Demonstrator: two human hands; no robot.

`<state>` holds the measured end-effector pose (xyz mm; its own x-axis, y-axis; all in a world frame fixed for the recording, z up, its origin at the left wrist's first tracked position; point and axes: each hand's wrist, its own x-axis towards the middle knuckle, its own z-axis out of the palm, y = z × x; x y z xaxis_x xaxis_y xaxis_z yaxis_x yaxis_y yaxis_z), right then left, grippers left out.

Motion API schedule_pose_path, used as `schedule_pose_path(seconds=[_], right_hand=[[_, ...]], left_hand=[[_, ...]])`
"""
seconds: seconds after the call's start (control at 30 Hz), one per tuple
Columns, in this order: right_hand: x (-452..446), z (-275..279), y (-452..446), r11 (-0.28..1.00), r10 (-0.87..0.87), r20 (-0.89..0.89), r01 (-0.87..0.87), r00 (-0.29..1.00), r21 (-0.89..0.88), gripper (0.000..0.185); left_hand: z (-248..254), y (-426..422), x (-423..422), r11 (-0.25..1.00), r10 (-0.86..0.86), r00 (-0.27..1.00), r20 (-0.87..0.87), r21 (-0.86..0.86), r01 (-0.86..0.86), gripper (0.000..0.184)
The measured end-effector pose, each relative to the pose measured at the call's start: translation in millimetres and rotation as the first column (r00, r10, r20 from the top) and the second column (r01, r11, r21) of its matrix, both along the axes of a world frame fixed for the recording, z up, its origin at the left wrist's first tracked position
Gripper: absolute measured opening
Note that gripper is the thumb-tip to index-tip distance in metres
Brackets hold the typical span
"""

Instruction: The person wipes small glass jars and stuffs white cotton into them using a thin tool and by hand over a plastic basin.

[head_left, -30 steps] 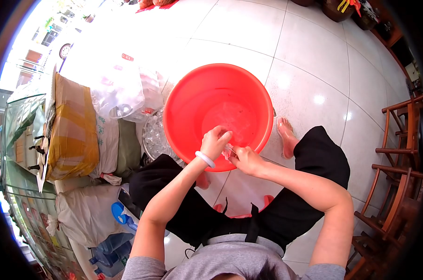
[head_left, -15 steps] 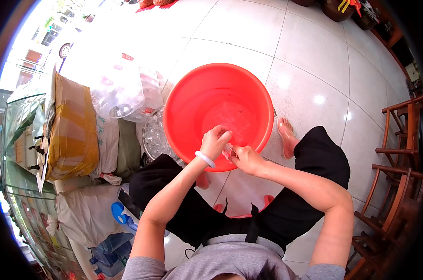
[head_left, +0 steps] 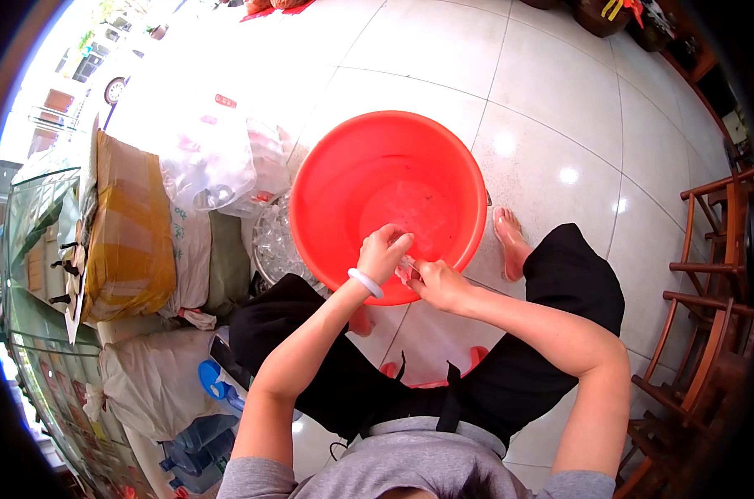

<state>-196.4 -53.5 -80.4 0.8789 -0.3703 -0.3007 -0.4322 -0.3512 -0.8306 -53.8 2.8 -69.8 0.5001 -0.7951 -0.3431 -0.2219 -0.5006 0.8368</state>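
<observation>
The red tub (head_left: 335,187) looks smooth, glossy plastic; floor tiles (head_left: 560,108) gleam; trousers (head_left: 572,274) are matt cloth.

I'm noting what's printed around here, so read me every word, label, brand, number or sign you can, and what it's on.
Nothing can be read with certainty.
Red mark on the plastic bag: too small to read.
Blue-green marks on the white sack: too blurred to read.
Red tub: no lettering shows.

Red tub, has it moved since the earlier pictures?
No, the red tub sits in the same place against the white floor tiles, with no visible shift.
</observation>
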Motion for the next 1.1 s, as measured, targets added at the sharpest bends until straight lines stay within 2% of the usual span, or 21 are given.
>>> schedule_pose_path(seconds=[0.13,0.77,0.83,0.97,1.1], right_hand=[[-0.6,1.1,0.9,1.000,0.008,-0.031,-0.008,0.999,-0.012,0.023],[0.4,0.2,2.1,0.999,-0.005,-0.076,0.002,0.997,-0.047,0.024],[0.1,-0.5,2.4,0.999,-0.007,-0.061,0.004,0.998,-0.045,0.024],[0.1,-0.8,2.9,0.999,-0.011,-0.062,0.008,0.998,-0.049,0.024],[-0.1,0.0,3.7,0.999,-0.020,-0.062,0.017,0.998,-0.052,0.024]], left_hand=[[19.1,-2.4,-4.5,0.999,0.013,0.996,-0.088,0.052,-0.008,0.026],[3.8,-4.2,-2.5,0.998,-0.022,0.999,-0.025,0.061,0.024,0.028],[12.2,-5.1,-4.3,0.996,0.001,0.996,-0.089,0.085,0.007,0.029],[6.9,-5.1,-3.7,0.995,0.014,0.995,-0.102,0.104,-0.003,0.030],[-4.2,-4.0,-1.4,0.995,-0.005,0.999,-0.049,0.095,0.010,0.032]])
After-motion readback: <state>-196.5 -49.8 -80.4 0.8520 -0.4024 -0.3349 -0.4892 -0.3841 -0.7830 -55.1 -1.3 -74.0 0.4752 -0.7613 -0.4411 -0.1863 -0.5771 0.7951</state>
